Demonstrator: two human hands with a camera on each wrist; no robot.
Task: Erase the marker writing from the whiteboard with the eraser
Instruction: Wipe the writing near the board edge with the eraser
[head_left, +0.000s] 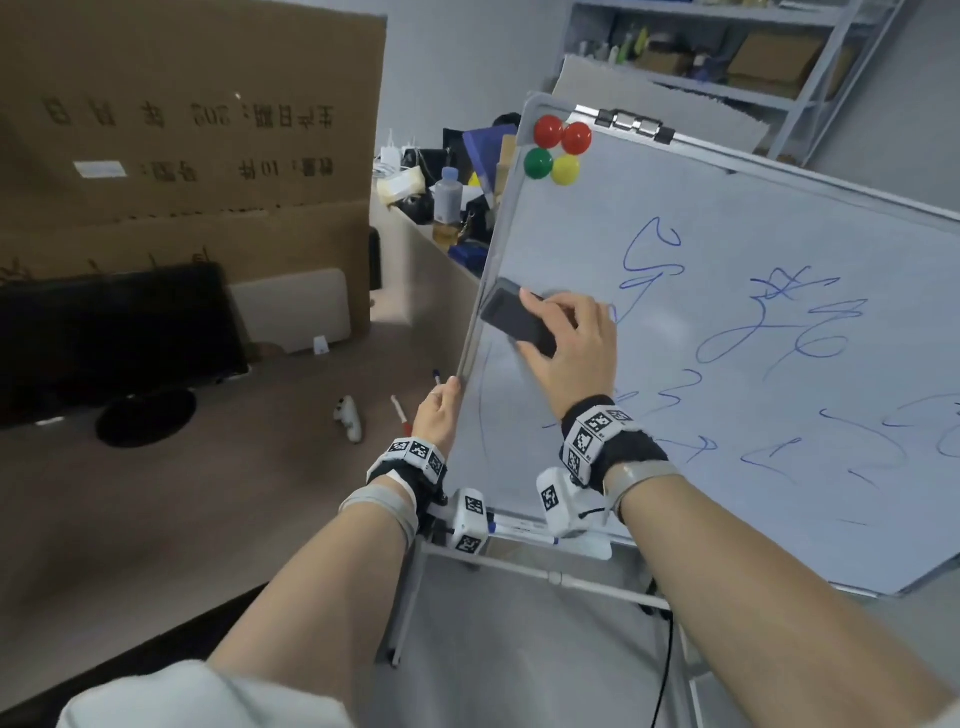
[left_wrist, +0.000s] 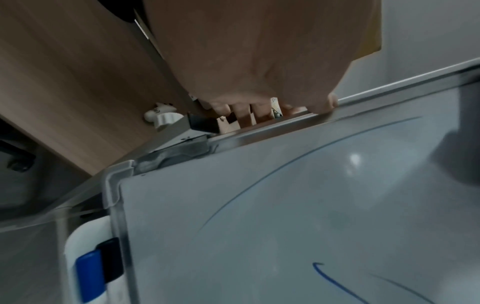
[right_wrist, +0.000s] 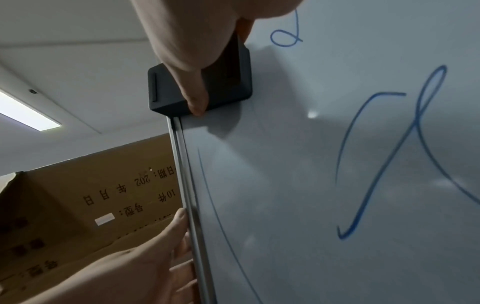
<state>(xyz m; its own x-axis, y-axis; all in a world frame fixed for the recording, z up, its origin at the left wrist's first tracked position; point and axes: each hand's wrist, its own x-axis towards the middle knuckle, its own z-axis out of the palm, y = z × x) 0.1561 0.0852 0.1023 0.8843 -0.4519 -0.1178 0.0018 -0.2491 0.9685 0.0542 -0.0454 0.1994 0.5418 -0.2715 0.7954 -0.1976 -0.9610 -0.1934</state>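
A whiteboard (head_left: 727, 249) on a stand tilts before me, covered with blue marker writing (head_left: 789, 322). My right hand (head_left: 574, 338) grips a dark grey eraser (head_left: 511, 319) and presses it flat against the board near its left edge. In the right wrist view the eraser (right_wrist: 228, 82) overhangs the metal frame (right_wrist: 182, 164), with blue strokes (right_wrist: 384, 156) to its right. My left hand (head_left: 441, 410) grips the board's left frame below the eraser; its fingers (left_wrist: 244, 115) curl behind the edge and the thumb lies on the front rim.
Red, green and yellow magnets (head_left: 558, 150) cluster at the board's top left. A marker (head_left: 519, 530) lies in the tray below. A monitor (head_left: 114, 332), a large cardboard box (head_left: 182, 130) and a cluttered desk (head_left: 441, 192) are to the left; shelves (head_left: 727, 52) stand behind.
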